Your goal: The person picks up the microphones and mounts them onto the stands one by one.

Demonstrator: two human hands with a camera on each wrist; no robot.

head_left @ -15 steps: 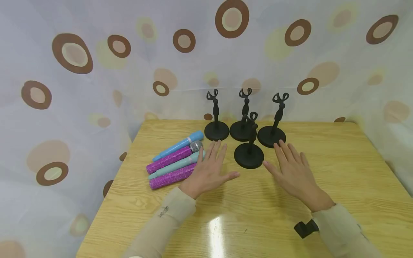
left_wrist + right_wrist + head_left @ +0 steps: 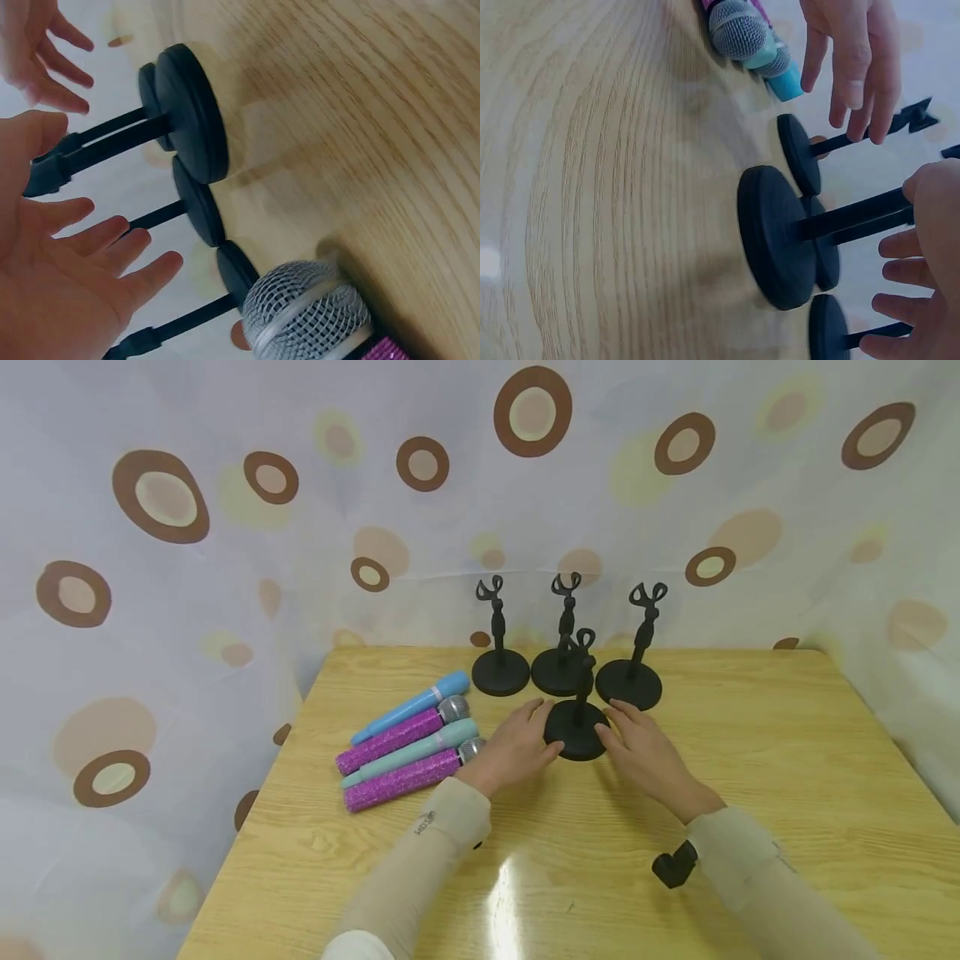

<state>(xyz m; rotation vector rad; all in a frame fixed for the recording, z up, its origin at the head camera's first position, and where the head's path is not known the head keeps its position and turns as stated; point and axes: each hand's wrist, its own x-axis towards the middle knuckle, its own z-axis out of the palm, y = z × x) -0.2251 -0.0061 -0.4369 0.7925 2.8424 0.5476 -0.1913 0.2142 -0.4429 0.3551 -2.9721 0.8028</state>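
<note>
A black desktop microphone stand [image 2: 573, 739] with a round base and a looped clip stands nearest, between the two hands. On its left, the left hand [image 2: 513, 743] has its fingers spread and slightly bent beside the base. Opposite it, the right hand [image 2: 648, 756] comes in from the right with loosely bent fingers. Both wrist views show bare palms, the left palm [image 2: 67, 292] and the right palm [image 2: 930, 300], facing the front stand's post with nothing held. Behind it stand three more such stands, at left [image 2: 500, 672], middle [image 2: 558, 672] and right [image 2: 630, 683].
Left on the wooden table [image 2: 300, 860] lie a blue microphone [image 2: 412, 706], a purple glitter one [image 2: 397, 739], a teal one [image 2: 412, 752] and another purple one [image 2: 401, 781], side by side. The left forearm passes close to the nearest one. A patterned curtain [image 2: 450, 535] hangs behind.
Both hands have moved inward to the front stand's base, the left going right and the right going left. Their fingers are more bent than before. The stands and microphones keep their places.
</note>
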